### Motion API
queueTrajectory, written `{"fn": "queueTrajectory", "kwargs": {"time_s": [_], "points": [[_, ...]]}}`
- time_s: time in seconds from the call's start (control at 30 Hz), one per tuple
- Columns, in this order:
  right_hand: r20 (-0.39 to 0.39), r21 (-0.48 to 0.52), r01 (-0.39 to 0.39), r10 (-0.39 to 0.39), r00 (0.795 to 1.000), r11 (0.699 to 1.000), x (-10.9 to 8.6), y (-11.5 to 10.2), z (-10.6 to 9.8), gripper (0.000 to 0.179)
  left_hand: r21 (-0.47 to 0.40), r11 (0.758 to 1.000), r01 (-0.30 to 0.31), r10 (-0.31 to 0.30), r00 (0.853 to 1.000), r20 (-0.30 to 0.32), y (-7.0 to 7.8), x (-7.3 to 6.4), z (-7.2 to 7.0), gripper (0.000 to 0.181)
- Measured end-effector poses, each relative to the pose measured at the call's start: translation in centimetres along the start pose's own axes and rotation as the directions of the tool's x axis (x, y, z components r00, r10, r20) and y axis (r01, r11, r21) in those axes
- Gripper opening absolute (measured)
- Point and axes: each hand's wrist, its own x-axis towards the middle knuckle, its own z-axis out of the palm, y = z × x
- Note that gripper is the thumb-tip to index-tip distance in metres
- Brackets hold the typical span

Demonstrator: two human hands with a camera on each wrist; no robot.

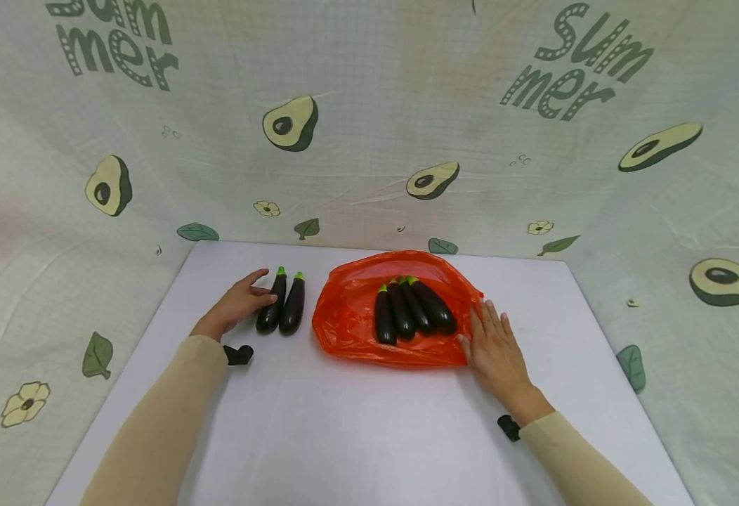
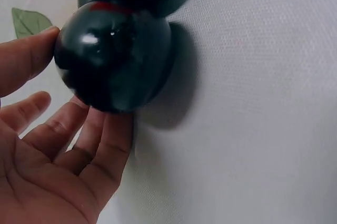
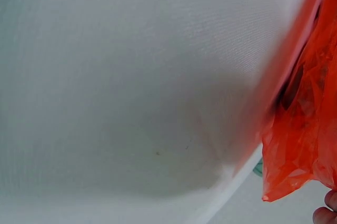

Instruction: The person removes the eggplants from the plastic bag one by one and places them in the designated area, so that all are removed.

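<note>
Two dark eggplants with green stem ends lie side by side on the white table, left of a red plastic bag (image 1: 347, 313). My left hand (image 1: 238, 306) grips the outer eggplant (image 1: 270, 316) from its left; in the left wrist view the thumb and fingers lie on either side of its round end (image 2: 113, 58). The second eggplant (image 1: 293, 309) rests just right of it. On the red bag, spread out, several eggplants (image 1: 401, 313) lie in a row. My right hand (image 1: 499, 355) rests with straight fingers at the bag's right edge.
The white table (image 1: 344, 436) ends at a pale cloth backdrop (image 1: 357, 197) printed with avocados and leaves, which also hangs along both sides. A small black device sits at each wrist. In the right wrist view, the bag's red edge (image 3: 295, 155) hangs at the right.
</note>
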Motion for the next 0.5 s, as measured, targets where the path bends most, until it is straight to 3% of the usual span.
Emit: {"fn": "queueTrajectory", "kwargs": {"time_s": [0.5], "points": [[0.021,-0.012,-0.008,0.008,1.000,1.000,-0.21,0.07,-0.05,0.069,0.086,0.996,0.005,-0.003,1.000,-0.030,0.24,-0.34,0.02,0.071]]}}
